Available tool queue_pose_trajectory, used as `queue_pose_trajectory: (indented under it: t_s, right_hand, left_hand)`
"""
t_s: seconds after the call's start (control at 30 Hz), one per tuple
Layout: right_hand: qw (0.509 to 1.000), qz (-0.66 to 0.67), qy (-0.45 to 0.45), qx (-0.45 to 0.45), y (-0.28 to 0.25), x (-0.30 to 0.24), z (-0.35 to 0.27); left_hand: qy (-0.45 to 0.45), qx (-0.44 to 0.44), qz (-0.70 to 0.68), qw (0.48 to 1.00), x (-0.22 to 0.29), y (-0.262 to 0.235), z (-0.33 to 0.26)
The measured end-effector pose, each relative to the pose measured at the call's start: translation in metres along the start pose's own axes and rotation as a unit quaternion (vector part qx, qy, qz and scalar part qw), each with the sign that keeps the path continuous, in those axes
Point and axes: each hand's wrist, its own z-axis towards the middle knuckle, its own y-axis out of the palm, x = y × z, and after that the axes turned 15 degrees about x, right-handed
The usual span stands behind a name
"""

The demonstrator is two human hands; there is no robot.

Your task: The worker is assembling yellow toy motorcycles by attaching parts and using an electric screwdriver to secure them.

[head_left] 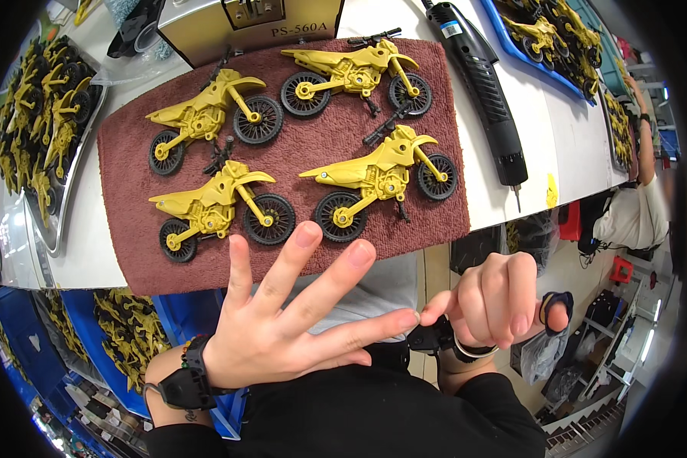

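Evidently, the person's left hand point(282, 328) was raised with its fingers point(287, 267) spread wide, back of the hand to view, while the right hand point(492, 301) was loosely curled, one of its digits reaching across to the tip of the left hand's lowest long finger. The two tips met or nearly met; whether anything tiny was pinched between them could not be told. Four yellow toy motorbikes lay past the fingertips on a maroon towel point(298, 141) spread over the white desk point(561, 145). Nearest was the lower-left motorbike point(210, 204), its front wheel appearing just beyond the upper fingertips of the left hand. The lower-right motorbike point(374, 174) lay close too, its rear wheel just above those same fingers; one fingertip showed between the two wheels. Its front wheel was above the right hand, with a clear gap between. The upper-left motorbike point(206, 111) and upper-right motorbike point(355, 70) lay farther off, well apart from both hands. A dark band point(546, 311) circled a digit of the right hand. Right of the towel, a black electric screwdriver point(485, 99) lay with its bit toward the person.
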Motion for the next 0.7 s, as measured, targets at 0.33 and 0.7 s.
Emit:
queue_pose_trajectory:
  t_s: [0.33,0.7]
  right_hand:
    - [0.995,0.062,0.067,0.041,0.002,0.008,0.005]
    - [0.966,0.215,0.117,0.083,-0.009,-0.001,-0.003]
  left_hand:
    - [0.031,-0.013,-0.030,0.999,-0.001,-0.001,0.009]
    - [0.074,0.075,0.069,0.992,-0.002,0.008,0.003]
